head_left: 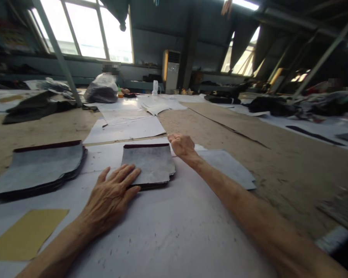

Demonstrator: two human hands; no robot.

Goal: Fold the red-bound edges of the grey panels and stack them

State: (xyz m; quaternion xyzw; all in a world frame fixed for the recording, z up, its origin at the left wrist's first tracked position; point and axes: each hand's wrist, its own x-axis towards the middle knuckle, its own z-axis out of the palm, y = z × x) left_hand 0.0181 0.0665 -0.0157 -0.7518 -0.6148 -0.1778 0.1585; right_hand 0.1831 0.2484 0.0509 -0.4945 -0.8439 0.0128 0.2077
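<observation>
In front of me lies a stack of grey fabric pieces (pixel 150 166) with a dark red folded strip along its far edge. My left hand (pixel 111 195) rests flat on its near left part, fingers stretched out. At the far right corner of this stack is my right hand (pixel 183 144), its fingers curled closed. What those fingers hold, if anything, is hidden. A larger stack of similar pieces (pixel 46 168) lies to the left, also with a dark red far edge. Right of my right forearm is another pale grey piece (pixel 227 166), partly covered by the arm.
White paper (pixel 168 231) covers the table under the stacks. A yellow-brown card (pixel 29 233) lies near left. Farther back are loose white sheets (pixel 127 129), a filled plastic bag (pixel 101 90), a clear jug (pixel 155 88) and dark cloth (pixel 266 104). A slanted pole (pixel 59 54) rises at left.
</observation>
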